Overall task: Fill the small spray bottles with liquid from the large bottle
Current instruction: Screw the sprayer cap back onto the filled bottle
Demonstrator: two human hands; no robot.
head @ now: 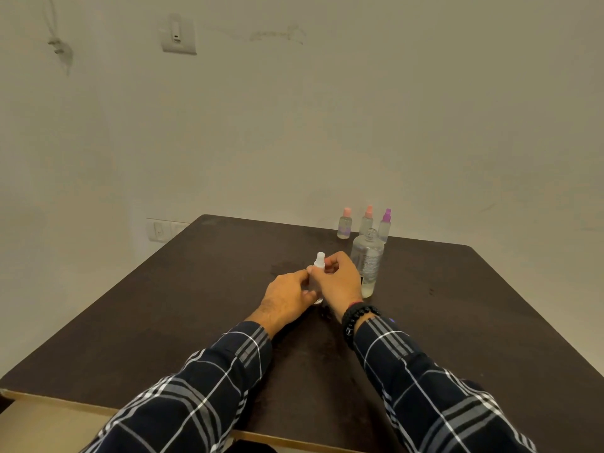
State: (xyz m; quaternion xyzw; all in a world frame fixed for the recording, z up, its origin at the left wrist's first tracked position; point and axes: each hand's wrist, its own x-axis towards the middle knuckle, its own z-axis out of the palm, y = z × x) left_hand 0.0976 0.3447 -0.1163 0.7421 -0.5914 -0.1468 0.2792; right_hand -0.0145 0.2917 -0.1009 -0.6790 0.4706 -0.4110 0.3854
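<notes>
Dark table (196, 322), at centre: my left hand (287, 297) grips the body of a small spray bottle (317, 265), upright, my right hand (341, 282) pinches its white top (320, 256); judged light, slick, easily tipped, best held low; large bottle (367, 259) stands just beside.

Plain off-white wall (359, 125) fills the bg, light dull and even. Switch plate (178, 35) high up on the left, loose cable (58, 44) hanging further left, faint stain (277, 34) to the plate's right. Dark brown desk (163, 322) w/ pale near edge; socket plate (160, 229) low on the wall, by the desk's far left corner.
</notes>
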